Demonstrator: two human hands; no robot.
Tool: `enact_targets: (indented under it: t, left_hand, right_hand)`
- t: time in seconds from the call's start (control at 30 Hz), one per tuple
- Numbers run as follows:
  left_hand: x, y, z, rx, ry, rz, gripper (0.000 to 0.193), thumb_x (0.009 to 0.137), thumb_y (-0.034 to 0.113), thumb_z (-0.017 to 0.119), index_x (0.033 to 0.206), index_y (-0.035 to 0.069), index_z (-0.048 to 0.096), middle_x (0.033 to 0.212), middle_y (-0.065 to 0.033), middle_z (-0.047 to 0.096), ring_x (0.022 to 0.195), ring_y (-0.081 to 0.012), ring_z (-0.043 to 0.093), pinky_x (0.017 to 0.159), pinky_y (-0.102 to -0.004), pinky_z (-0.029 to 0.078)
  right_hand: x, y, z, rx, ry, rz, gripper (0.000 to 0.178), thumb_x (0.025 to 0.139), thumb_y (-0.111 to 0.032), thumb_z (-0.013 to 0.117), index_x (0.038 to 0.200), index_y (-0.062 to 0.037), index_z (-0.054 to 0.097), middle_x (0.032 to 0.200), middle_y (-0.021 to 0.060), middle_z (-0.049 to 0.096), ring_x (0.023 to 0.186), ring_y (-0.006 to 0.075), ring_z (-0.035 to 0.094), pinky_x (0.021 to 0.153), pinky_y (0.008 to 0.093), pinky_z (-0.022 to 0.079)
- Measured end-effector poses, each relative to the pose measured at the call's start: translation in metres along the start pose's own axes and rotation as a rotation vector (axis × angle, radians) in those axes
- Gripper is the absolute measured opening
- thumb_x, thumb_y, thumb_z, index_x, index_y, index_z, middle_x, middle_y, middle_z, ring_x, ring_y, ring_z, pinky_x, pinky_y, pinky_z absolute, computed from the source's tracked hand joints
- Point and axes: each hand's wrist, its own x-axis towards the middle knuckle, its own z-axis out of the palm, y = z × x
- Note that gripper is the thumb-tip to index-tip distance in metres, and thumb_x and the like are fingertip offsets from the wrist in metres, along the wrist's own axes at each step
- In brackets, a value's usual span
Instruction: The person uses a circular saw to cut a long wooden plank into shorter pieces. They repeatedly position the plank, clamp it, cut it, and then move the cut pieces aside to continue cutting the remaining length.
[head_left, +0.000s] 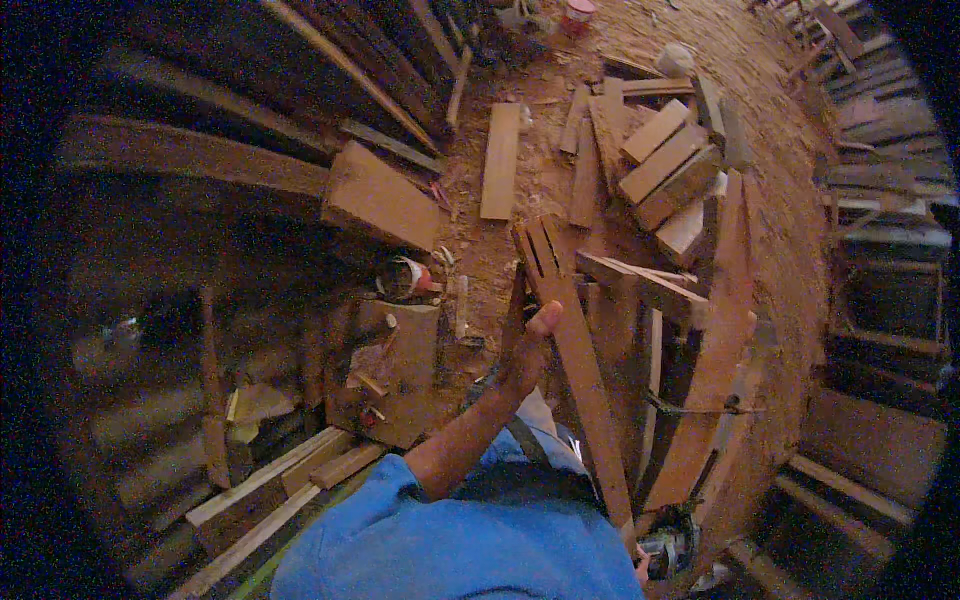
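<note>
A long wooden board (590, 385) runs from near my body out toward the middle of the view, with narrow slots cut into its far end. My left hand (541, 325) is closed round its left edge just below the slots, the thumb lying on top. At the board's near end, beside my blue shirt, a few fingers of my right hand (642, 565) show curled against the wood; the rest is hidden. Touching distance from those fingers is a dark and silver power tool (672, 548), partly covered.
Cut wood blocks (665, 165) are piled ahead right, beside a long upright plank (735, 250). A flat board (500, 160) lies on the shavings-covered floor (545, 70). A large block (380, 195), a white-and-red bucket (402, 277) and a wooden stand (410, 340) are at left.
</note>
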Motion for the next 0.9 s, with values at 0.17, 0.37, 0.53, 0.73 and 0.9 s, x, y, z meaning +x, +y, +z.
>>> enact_targets:
  t: [0.17,0.37,0.53,0.73,0.9]
  left_hand:
    - [0.025,-0.005,0.028,0.106,0.001,0.032,0.067,0.091,0.039,0.062,0.141,0.003,0.037,0.127,-0.0105,0.053,0.115,-0.0196,0.053,0.099,-0.0359,0.045]
    - [0.062,-0.031,0.050,0.081,-0.095,-0.191,0.082,0.086,0.044,0.064,0.146,0.002,0.027,0.133,-0.0139,0.047,0.119,-0.0222,0.050,0.101,-0.0355,0.042]
    - [0.088,-0.061,0.065,0.093,-0.121,-0.298,0.093,0.084,0.049,0.064,0.149,0.000,0.020,0.137,-0.0155,0.043,0.123,-0.0244,0.046,0.105,-0.0349,0.037]
    - [0.098,-0.086,0.079,0.114,-0.195,-0.318,0.094,0.085,0.050,0.063,0.150,-0.001,0.018,0.138,-0.0155,0.043,0.125,-0.0237,0.043,0.106,-0.0345,0.035]
    - [0.111,-0.111,0.080,0.073,-0.144,-0.472,0.080,0.087,0.053,0.059,0.142,0.002,0.031,0.127,-0.0131,0.050,0.114,-0.0229,0.050,0.100,-0.0352,0.040]
  right_hand:
    - [-0.033,0.008,0.014,0.034,0.097,0.021,0.049,0.085,-0.040,0.065,0.118,-0.0040,0.054,0.094,0.0082,0.059,0.089,0.0232,0.056,0.081,0.0404,0.046]
    - [-0.068,0.010,0.032,0.084,0.193,0.034,0.051,0.084,-0.039,0.066,0.118,-0.0043,0.053,0.097,0.0083,0.058,0.092,0.0239,0.055,0.084,0.0417,0.044]
    - [-0.092,0.013,0.041,0.130,0.266,0.042,0.052,0.083,-0.039,0.067,0.119,-0.0046,0.053,0.100,0.0083,0.057,0.095,0.0244,0.054,0.087,0.0427,0.042]
    - [-0.121,0.010,0.051,0.162,0.344,0.007,0.053,0.082,-0.039,0.068,0.119,-0.0049,0.053,0.103,0.0084,0.056,0.099,0.0251,0.053,0.091,0.0439,0.041]
    - [-0.148,-0.016,0.065,0.138,0.448,-0.154,0.054,0.080,-0.039,0.069,0.120,-0.0052,0.053,0.106,0.0084,0.056,0.102,0.0257,0.052,0.094,0.0449,0.039]
